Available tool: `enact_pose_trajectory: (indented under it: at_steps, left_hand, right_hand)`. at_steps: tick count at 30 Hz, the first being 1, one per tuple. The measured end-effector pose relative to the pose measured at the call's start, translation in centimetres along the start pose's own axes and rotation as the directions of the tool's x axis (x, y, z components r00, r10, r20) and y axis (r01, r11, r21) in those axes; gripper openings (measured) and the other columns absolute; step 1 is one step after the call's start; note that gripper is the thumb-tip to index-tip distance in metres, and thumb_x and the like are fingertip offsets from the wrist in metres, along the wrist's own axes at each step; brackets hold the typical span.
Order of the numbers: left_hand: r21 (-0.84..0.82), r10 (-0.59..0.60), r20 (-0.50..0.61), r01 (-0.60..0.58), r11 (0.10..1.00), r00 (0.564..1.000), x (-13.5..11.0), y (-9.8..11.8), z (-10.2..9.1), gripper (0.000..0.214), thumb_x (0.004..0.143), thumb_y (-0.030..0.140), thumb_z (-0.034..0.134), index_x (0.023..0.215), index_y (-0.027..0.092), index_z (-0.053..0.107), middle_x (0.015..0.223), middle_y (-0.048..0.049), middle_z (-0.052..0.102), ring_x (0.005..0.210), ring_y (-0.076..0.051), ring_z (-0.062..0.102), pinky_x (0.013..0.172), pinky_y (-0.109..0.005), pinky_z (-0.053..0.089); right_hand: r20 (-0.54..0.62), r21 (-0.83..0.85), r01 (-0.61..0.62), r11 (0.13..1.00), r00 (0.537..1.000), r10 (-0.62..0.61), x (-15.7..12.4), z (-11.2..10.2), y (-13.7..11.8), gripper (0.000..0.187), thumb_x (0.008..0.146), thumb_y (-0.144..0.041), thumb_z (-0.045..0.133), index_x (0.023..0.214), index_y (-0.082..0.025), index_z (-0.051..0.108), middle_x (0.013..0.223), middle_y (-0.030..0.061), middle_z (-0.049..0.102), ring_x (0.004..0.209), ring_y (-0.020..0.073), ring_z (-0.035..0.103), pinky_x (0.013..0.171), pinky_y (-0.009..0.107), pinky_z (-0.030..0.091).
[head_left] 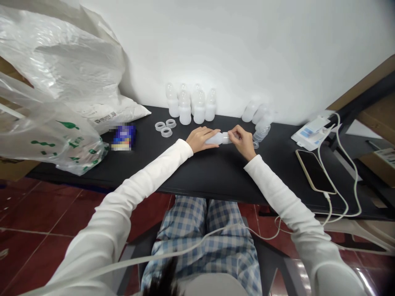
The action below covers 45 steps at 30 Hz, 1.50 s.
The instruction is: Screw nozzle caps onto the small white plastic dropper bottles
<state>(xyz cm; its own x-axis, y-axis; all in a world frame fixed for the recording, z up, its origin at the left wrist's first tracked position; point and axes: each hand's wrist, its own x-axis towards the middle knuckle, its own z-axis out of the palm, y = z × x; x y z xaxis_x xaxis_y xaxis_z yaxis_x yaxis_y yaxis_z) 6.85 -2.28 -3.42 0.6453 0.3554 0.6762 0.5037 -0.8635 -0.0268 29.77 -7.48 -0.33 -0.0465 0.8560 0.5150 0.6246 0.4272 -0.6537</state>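
Note:
My left hand (pixel 200 139) grips the body of a translucent plastic baby bottle (pixel 217 139) lying sideways over the black table (pixel 210 172). My right hand (pixel 242 142) pinches the bottle's neck end with its fingertips, and the fingers hide part of the neck. Several upright bottles without collars (pixel 188 105) stand behind my hands. More bottles (pixel 258 117) lie tilted together at the back right. Several clear plastic collar rings (pixel 163 128) lie flat to the left of them.
A crumpled plastic bag (pixel 52 127) and a white sack (pixel 70 65) rise at the left, near a blurred blue packet (pixel 124 137). At the right lie a phone (pixel 314 171) with a white cable and white packaging (pixel 310 132). Cardboard boxes stand beyond the table's right end.

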Motion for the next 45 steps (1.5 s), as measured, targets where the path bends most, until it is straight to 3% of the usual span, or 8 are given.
enact_pose_trajectory:
  at_steps: [10,15,19,23,27,32,39,45]
  left_hand:
    - [0.014,-0.046,0.153,0.045,0.999,0.987,0.6,0.9,-2.0,0.058,0.099,0.058,0.053,0.142,0.020,0.062,0.126,-0.0138,0.074,0.112,-0.028,0.068,0.097,-0.041,0.049]
    - [0.033,-0.318,-0.050,0.320,0.947,0.947,-0.2,0.1,-2.2,0.062,0.093,0.064,0.059,0.136,0.020,0.064,0.123,-0.0157,0.074,0.121,-0.034,0.062,0.104,-0.047,0.044]
    - [-0.081,-0.627,-0.333,0.641,0.763,0.704,-1.1,-2.2,-1.8,0.066,0.092,0.065,0.061,0.139,0.019,0.054,0.129,-0.0175,0.067,0.120,-0.033,0.060,0.105,-0.050,0.045]
    - [-0.270,-0.794,-0.418,0.774,0.573,0.441,-1.8,-6.3,-2.6,0.057,0.098,0.055,0.057,0.141,0.021,0.043,0.135,-0.0169,0.058,0.124,-0.029,0.059,0.110,-0.048,0.046]
    - [-0.284,-0.843,-0.460,0.854,0.436,0.278,-2.6,-10.0,-4.5,0.052,0.096,0.037,0.064,0.140,0.019,0.044,0.143,-0.0193,0.048,0.132,-0.026,0.056,0.112,-0.040,0.048]
    - [-0.266,-0.901,-0.356,0.898,0.350,0.246,-3.6,-11.9,-5.5,0.052,0.088,0.026,0.071,0.136,0.016,0.052,0.135,-0.0181,0.055,0.127,-0.026,0.061,0.115,-0.039,0.047]
    - [-0.201,-0.928,-0.251,0.922,0.330,0.277,-4.0,-12.4,-5.2,0.056,0.084,0.037,0.072,0.134,0.018,0.056,0.131,-0.0176,0.062,0.121,-0.034,0.065,0.112,-0.051,0.048]
    - [-0.130,-0.925,-0.267,0.941,0.313,0.271,-3.2,-10.2,-4.6,0.072,0.082,0.034,0.069,0.145,0.010,0.043,0.137,-0.0261,0.060,0.132,-0.041,0.058,0.115,-0.060,0.042]
  right_hand:
    - [0.034,-0.014,-0.250,0.968,0.968,0.250,0.0,0.9,-1.4,0.048,0.101,-0.056,0.036,0.064,-0.025,0.044,0.051,-0.0027,0.048,0.056,0.0166,0.048,0.062,0.031,0.036]
    - [-0.050,-0.159,-0.119,0.980,0.992,0.112,0.0,0.3,-1.1,0.052,0.106,-0.055,0.023,0.081,-0.024,0.058,0.070,0.0038,0.060,0.070,0.0217,0.058,0.076,0.036,0.043]
    - [-0.069,-0.513,-0.070,0.855,0.997,0.040,-0.2,-0.5,0.1,0.035,0.102,-0.043,0.043,0.086,-0.020,0.064,0.089,0.0140,0.063,0.095,0.0312,0.059,0.090,0.046,0.041]
    - [-0.007,-0.620,-0.006,0.785,1.000,0.002,-0.9,-0.2,2.0,0.025,0.096,-0.039,0.058,0.088,-0.018,0.070,0.102,0.0185,0.062,0.104,0.0351,0.055,0.090,0.050,0.040]
    - [0.102,-0.688,0.045,0.724,0.994,0.035,-1.4,0.3,3.0,0.024,0.095,-0.037,0.061,0.099,-0.016,0.072,0.103,0.0201,0.064,0.100,0.0349,0.056,0.087,0.048,0.039]
    - [0.185,-0.735,0.090,0.672,0.980,0.071,-1.4,0.0,2.5,0.028,0.096,-0.025,0.056,0.119,-0.015,0.068,0.098,0.0188,0.067,0.091,0.0316,0.060,0.085,0.044,0.038]
    - [0.194,-0.775,0.110,0.623,0.979,0.069,-1.5,0.1,1.0,0.052,0.093,-0.014,0.047,0.145,-0.012,0.053,0.113,0.0215,0.065,0.083,0.0283,0.064,0.079,0.041,0.040]
    - [0.210,-0.636,0.159,0.755,0.977,-0.028,-1.1,0.8,0.5,0.056,0.092,-0.013,0.041,0.148,-0.012,0.047,0.116,0.0208,0.065,0.094,0.0328,0.062,0.081,0.045,0.048]
